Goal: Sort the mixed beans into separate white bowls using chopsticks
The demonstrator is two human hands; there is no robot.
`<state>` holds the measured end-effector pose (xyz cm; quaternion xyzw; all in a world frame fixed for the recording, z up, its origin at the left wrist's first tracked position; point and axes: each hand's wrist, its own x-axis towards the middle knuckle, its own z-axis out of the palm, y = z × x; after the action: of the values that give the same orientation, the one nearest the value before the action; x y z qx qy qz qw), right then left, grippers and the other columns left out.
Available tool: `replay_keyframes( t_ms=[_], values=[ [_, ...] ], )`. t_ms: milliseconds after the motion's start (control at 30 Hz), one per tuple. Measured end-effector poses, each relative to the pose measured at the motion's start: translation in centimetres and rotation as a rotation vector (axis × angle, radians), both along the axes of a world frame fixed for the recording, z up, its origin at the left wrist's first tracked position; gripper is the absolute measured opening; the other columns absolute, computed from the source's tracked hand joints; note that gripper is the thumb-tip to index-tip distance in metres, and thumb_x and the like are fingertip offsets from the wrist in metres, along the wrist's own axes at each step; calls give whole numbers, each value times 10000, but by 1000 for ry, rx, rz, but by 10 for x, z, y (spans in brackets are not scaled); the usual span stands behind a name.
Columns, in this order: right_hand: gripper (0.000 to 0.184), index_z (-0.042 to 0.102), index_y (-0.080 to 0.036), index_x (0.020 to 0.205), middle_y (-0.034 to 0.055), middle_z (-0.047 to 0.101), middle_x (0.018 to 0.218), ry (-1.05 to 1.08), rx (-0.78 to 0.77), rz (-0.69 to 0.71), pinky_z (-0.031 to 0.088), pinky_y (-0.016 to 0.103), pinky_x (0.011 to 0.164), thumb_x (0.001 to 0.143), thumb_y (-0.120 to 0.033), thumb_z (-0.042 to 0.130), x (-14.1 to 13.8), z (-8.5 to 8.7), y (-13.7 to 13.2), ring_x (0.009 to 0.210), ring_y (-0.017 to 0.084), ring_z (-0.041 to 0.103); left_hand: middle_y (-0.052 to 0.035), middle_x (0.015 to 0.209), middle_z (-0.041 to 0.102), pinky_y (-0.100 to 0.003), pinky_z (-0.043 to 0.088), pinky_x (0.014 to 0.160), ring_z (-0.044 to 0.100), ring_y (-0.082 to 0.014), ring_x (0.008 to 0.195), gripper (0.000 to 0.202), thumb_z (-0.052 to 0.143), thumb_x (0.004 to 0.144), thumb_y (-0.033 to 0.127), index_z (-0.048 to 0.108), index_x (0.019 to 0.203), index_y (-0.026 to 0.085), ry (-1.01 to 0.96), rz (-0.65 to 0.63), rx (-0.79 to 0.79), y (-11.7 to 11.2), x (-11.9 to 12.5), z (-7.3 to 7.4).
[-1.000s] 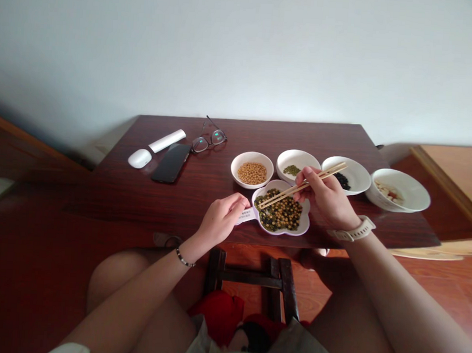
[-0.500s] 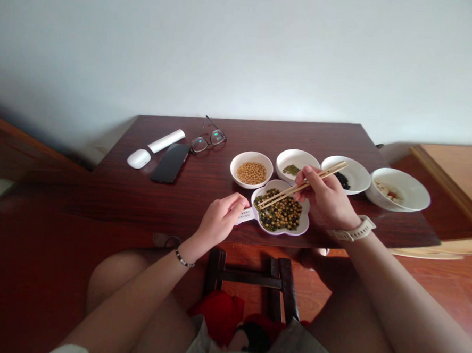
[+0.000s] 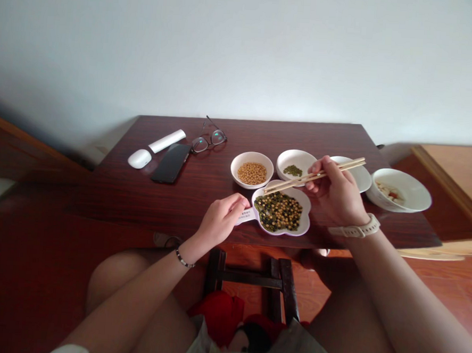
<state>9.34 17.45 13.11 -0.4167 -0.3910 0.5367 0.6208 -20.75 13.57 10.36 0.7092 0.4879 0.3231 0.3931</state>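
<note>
A flower-shaped white dish (image 3: 304, 202) holds mixed green, yellow and dark beans at the table's near edge. My left hand (image 3: 222, 218) is closed on the dish's small handle at its left side. My right hand (image 3: 336, 196) grips a pair of wooden chopsticks (image 3: 314, 176), raised above the dish's far rim with the tips pointing left; I cannot tell if they hold a bean. Behind stand a bowl of yellow beans (image 3: 252, 169), a bowl with a few green beans (image 3: 296, 161) and a plate (image 3: 359, 176) partly hidden by my hand.
A larger white bowl (image 3: 401, 189) sits at the table's right end. A white mouse (image 3: 139, 158), a white tube (image 3: 167, 140), a black phone (image 3: 172, 162) and glasses (image 3: 210, 137) lie at the back left. A dark stool (image 3: 249, 276) stands between my knees.
My right hand has lifted and shifted right with the chopsticks, taking the tips out of the mixed beans to above the dish's far rim. My left hand has stayed put.
</note>
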Motion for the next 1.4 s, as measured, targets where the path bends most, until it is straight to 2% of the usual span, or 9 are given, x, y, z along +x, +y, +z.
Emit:
replay_keyframes(
  t_ms=[167,333,467,700,933,1200,1400],
  values=[
    [404,709,-224,824,-25,657,841,89,83,-100,595,155,536,921,-542,937,-1,0,9,627,71,662,-35,973,834,-286,471,773,744,-190,857,392,529,1170,456,773,1003,199,0,3,3,-1,0,0],
    [444,703,-227,843,-25,664,874,70,114,-205,599,147,551,920,-609,914,-11,0,12,640,69,689,-36,977,837,-286,475,770,749,-192,861,384,531,1168,446,773,999,201,3,2,1,-1,0,1],
    [466,700,-233,847,-23,664,855,42,123,-232,594,154,543,919,-647,900,-18,1,13,624,74,683,-37,1004,846,-288,483,784,759,-196,885,388,523,1171,444,773,997,204,4,0,2,-1,0,2],
    [474,694,-220,832,-17,672,857,24,102,-176,572,156,508,913,-635,908,-16,3,9,596,73,671,-49,1036,853,-292,504,816,765,-204,901,377,519,1164,433,766,990,209,2,-2,6,-1,1,3],
    [475,738,-210,851,8,682,755,-50,10,-24,559,174,486,930,-654,888,-9,2,-2,587,107,668,-46,1026,849,-292,501,814,758,-197,896,373,522,1167,430,766,996,205,5,-1,17,-1,1,3],
    [456,767,-211,861,25,726,802,-147,-30,49,550,197,478,934,-646,886,-4,-8,-7,569,114,678,-39,974,834,-282,485,760,743,-195,852,410,512,1176,472,768,997,206,27,-2,12,0,0,2],
    [482,778,-213,872,36,745,782,-212,-21,73,594,229,534,938,-683,863,-3,-9,-8,590,140,706,-53,994,844,-269,507,753,749,-196,851,412,515,1171,472,777,1004,202,30,7,4,-1,1,3]
  ],
)
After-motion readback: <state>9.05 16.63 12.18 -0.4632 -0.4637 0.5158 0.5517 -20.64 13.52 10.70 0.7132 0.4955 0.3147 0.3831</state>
